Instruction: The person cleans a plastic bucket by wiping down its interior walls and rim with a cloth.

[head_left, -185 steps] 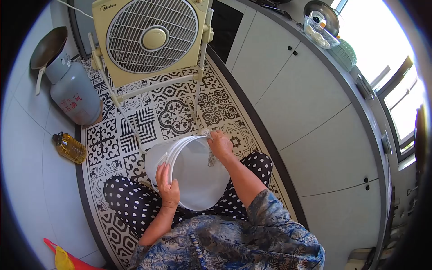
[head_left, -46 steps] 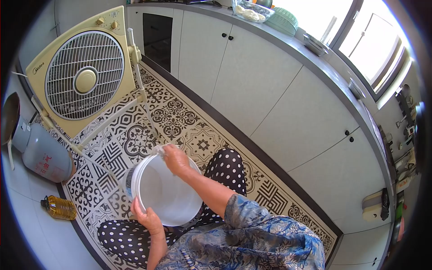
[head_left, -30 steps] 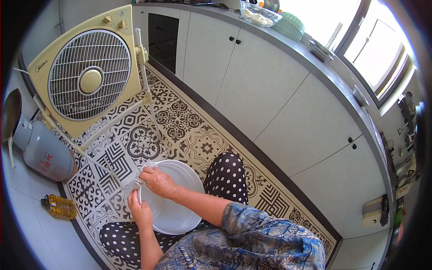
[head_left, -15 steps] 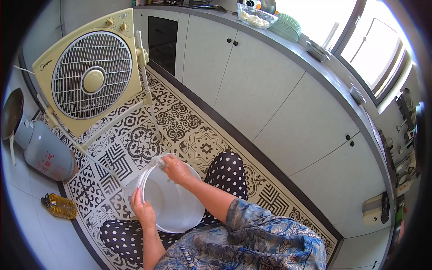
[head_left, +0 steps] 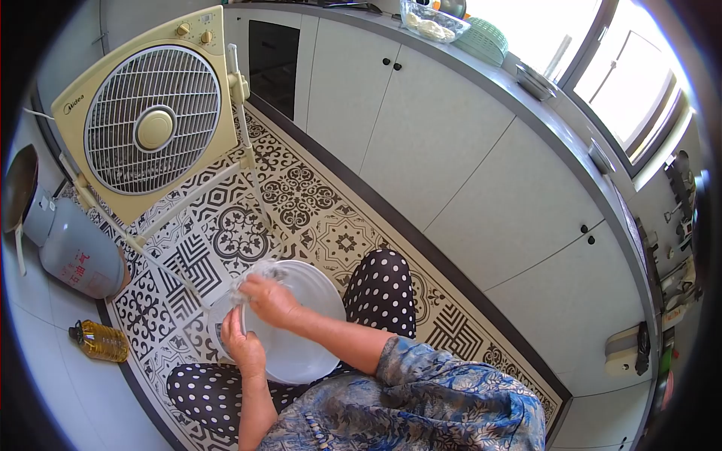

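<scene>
Holding a white bucket (head_left: 308, 353) by its rim, the person's left hand (head_left: 244, 347) closes around the left edge in the head view, thumb to the inside and fingers against the outer wall. The bucket sits between the spread knees in polka-dot trousers (head_left: 383, 289), above the patterned floor (head_left: 301, 199). Its long axis is tilted, not upright: the wide mouth points up and back toward the wearer, while the outer wall shows only along the left, so the base lies on the far side (whether it touches the floor cannot be told). The right hand (head_left: 271, 302) reaches across the mouth to the upper-left rim, its fingers bunched on a pale, crumpled cloth (head_left: 265, 268); hand and cloth are blurred, and the exact hold is unclear. Beyond the bucket stands a cream box fan (head_left: 154, 131), with a grey gas cylinder (head_left: 81, 252) and a bottle of yellow oil (head_left: 104, 342) toward the left wall.
</scene>
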Available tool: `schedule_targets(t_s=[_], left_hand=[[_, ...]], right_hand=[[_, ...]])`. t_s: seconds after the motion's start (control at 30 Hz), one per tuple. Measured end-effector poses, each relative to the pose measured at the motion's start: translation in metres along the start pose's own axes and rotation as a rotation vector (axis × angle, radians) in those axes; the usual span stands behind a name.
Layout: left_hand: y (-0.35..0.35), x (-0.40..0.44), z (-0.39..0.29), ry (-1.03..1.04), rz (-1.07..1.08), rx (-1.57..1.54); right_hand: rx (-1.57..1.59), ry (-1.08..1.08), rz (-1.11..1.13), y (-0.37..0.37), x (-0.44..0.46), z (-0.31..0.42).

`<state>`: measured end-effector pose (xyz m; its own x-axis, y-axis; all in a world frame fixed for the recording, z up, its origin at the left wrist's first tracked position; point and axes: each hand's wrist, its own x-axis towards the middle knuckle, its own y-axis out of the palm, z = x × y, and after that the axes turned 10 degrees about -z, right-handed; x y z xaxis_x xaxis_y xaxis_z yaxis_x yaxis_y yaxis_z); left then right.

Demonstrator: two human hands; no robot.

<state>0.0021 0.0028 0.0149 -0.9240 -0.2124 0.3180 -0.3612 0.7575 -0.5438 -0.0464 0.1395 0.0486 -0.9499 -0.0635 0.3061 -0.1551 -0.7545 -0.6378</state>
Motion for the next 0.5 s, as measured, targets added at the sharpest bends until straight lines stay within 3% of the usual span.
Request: schedule_targets(t_s=[0.23, 0.3, 0.43, 0.5], left_hand=[[-0.002, 0.004, -0.004, -0.017, 0.001, -0.063], [-0.002, 0.001, 0.001, -0.037, -0.008, -0.082], [-0.01, -0.001, 0.001, -0.065, -0.024, -0.127], [-0.007, -0.002, 0.003, -0.074, -0.026, -0.132]], right_hand=[[-0.027, -0.059, 0.02, -0.007, 0.0, -0.008], [-0.06, 0.025, -0.11, -0.005, 0.005, -0.022], [-0.035, 0.388, -0.15, -0.014, 0.007, -0.068], [-0.058, 0.451, -0.204, -0.015, -0.001, -0.084]])
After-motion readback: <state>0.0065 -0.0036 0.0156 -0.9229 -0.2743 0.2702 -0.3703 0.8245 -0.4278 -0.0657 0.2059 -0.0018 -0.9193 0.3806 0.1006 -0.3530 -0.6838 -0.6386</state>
